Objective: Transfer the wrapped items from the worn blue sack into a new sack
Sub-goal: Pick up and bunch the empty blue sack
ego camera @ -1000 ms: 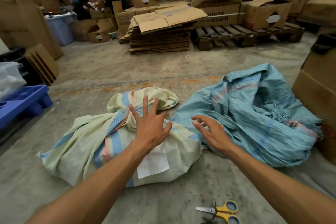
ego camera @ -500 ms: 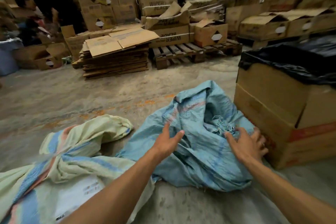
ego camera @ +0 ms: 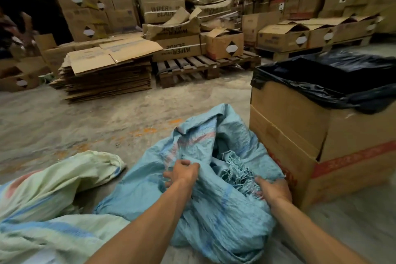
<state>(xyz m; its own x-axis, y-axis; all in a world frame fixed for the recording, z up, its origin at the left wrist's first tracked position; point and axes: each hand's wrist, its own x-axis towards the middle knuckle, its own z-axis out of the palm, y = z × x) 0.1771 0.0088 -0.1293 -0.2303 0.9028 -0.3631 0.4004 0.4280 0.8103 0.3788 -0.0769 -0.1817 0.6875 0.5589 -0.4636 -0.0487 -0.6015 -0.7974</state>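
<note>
Progress: early stage, judging by the layout; no wrapped items visible outside any sack.
Blue sack (ego camera: 214,210): crumpled on the concrete floor (ego camera: 107,118), mouth frayed and partly open, just beside the cardboard box (ego camera: 300,146) lined with a black bag (ego camera: 334,83).
Left hand (ego camera: 182,172): fingers curled, bunching the sack fabric at the near-left edge of the mouth.
Right hand (ego camera: 274,189): grips the frayed rim on the right side.
Pale sack (ego camera: 53,195): lies at left, touching the blue one; whether it is the new sack, cannot tell.
Contents: hidden inside.
Left to do: open the mouth, pull the items out, load them.
</note>
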